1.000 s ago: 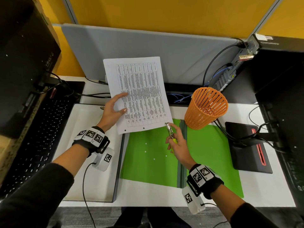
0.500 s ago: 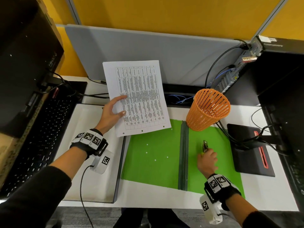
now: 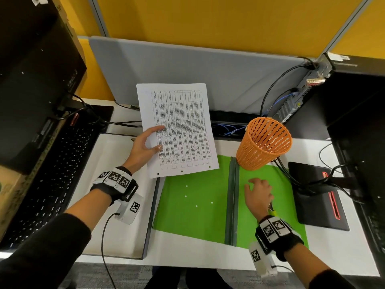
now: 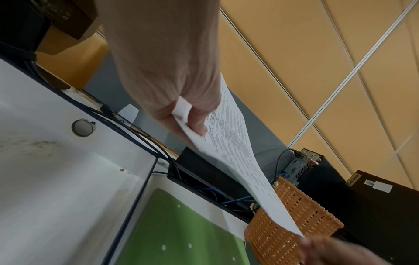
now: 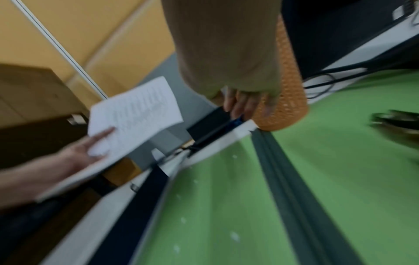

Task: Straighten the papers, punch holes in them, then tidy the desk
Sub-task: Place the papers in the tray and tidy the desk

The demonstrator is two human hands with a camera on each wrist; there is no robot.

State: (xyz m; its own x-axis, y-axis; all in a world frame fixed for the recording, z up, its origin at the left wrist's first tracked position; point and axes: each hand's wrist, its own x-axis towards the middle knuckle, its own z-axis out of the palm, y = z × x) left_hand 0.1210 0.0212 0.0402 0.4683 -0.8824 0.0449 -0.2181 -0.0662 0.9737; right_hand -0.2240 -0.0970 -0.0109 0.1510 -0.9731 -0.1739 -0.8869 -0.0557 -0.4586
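My left hand (image 3: 143, 149) pinched the punched papers (image 3: 177, 130) above the desk's back edge, clear of the green folder (image 3: 193, 197); my right hand (image 3: 259, 195) hovered flat, fingers relaxed, over it, punch (image 3: 270, 207) beside.

"Lenovo" on black computer case (image 4: 353, 179) (upper edge), papers' (image 3: 179, 130) print unreadable

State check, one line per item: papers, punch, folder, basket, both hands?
papers: held off the desk, three holes punched along the near edge
left hand: grips the papers' left edge, thumb on top
hole punch: lying on the folder, mostly hidden by the right hand
right hand: fingers relaxed, holding nothing
green folder: open flat, paper dots scattered on it
orange basket: upright, on the folder's far corner
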